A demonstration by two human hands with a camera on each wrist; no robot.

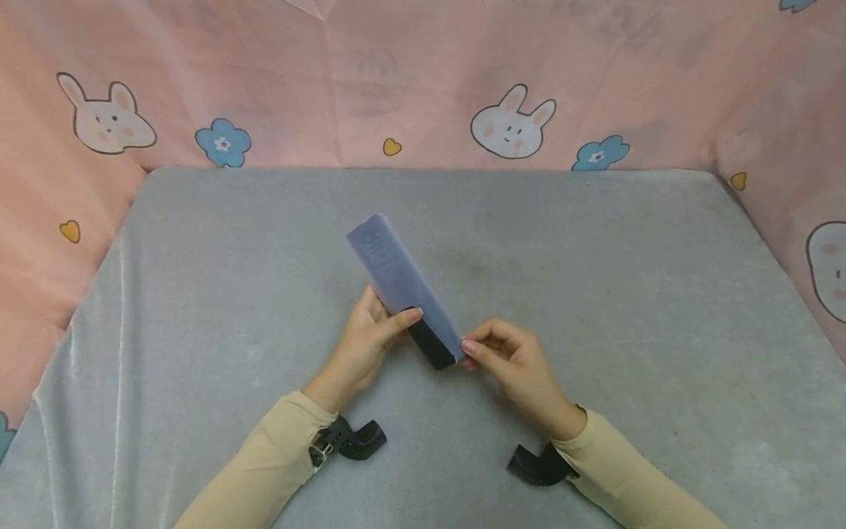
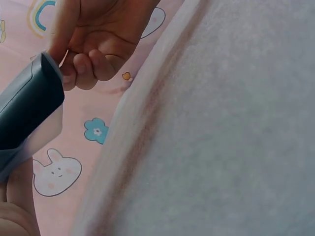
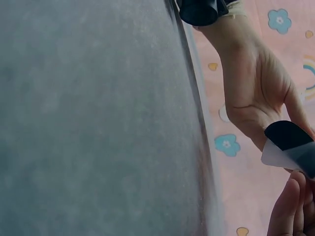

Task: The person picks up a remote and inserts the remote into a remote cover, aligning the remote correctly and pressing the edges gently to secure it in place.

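Note:
A slim black case with a rounded end sticks partly out of a translucent bluish plastic sleeve. Both are held up slantwise over the grey cloth, the sleeve's far end pointing up and left. My left hand grips the case and sleeve near the middle, thumb on top and fingers underneath. At the near right corner, my right hand pinches the sleeve's edge between thumb and fingers. A seam runs along the dark case in the left wrist view. The right wrist view shows the case's rounded end beside pale sleeve film.
A grey plush cloth covers the table, with folds along its left side. Pink curtain printed with rabbits, flowers and hearts stands behind and at both sides. Black strapped devices sit on both wrists.

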